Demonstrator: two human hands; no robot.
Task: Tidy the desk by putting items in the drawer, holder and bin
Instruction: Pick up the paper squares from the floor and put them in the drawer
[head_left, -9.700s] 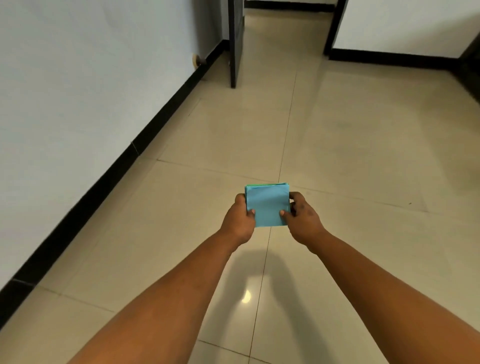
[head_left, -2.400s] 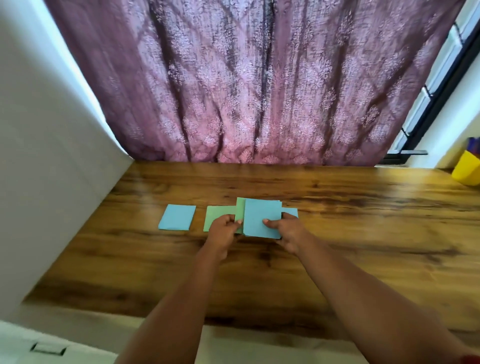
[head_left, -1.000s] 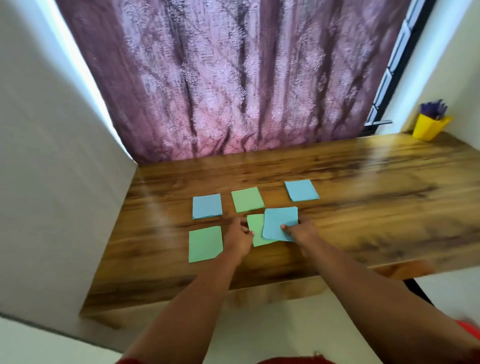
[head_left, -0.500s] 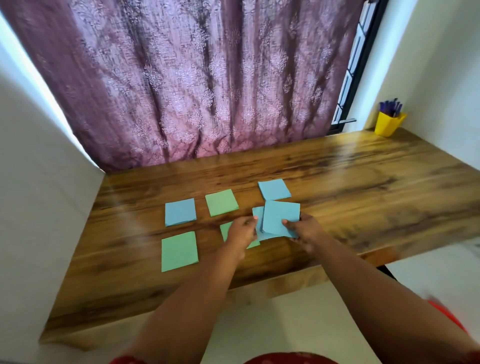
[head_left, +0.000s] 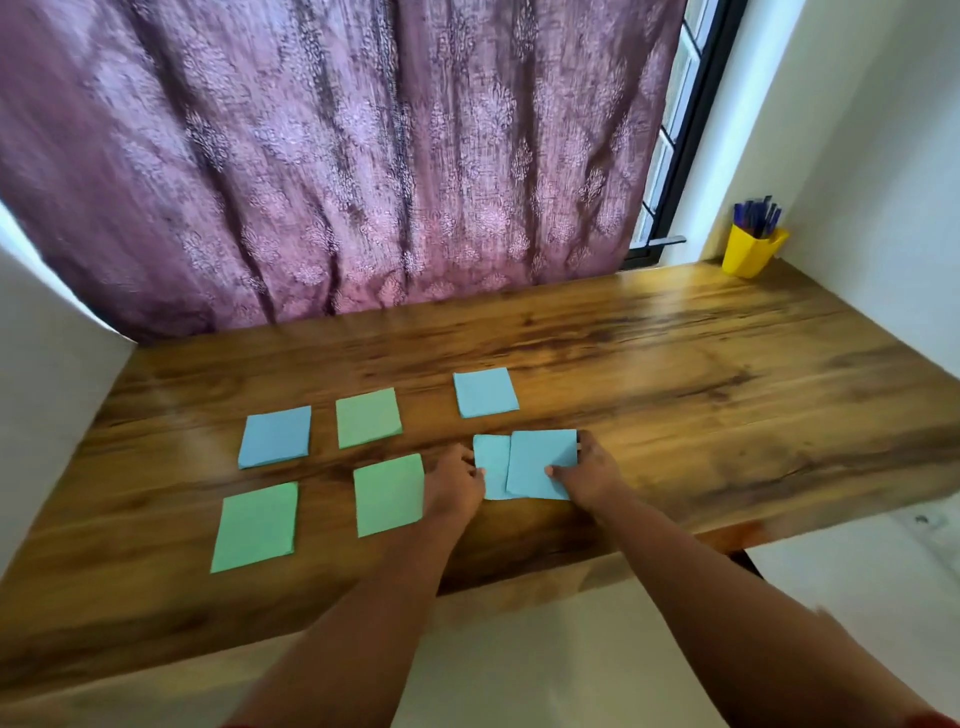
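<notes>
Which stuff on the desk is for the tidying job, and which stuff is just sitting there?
For the job:
- blue paper squares
- green paper squares
- blue squares under the left hand and right hand
- yellow pen holder

Just there:
- purple curtain
- window frame
- wooden desk

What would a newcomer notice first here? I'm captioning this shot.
Coloured paper squares dotting the wooden desk: three green squares and blue squares left of centre. Both hands meet at the front edge, the right hand pinching a blue sheet that overlaps another. A yellow pen holder stands in the far right corner.
</notes>
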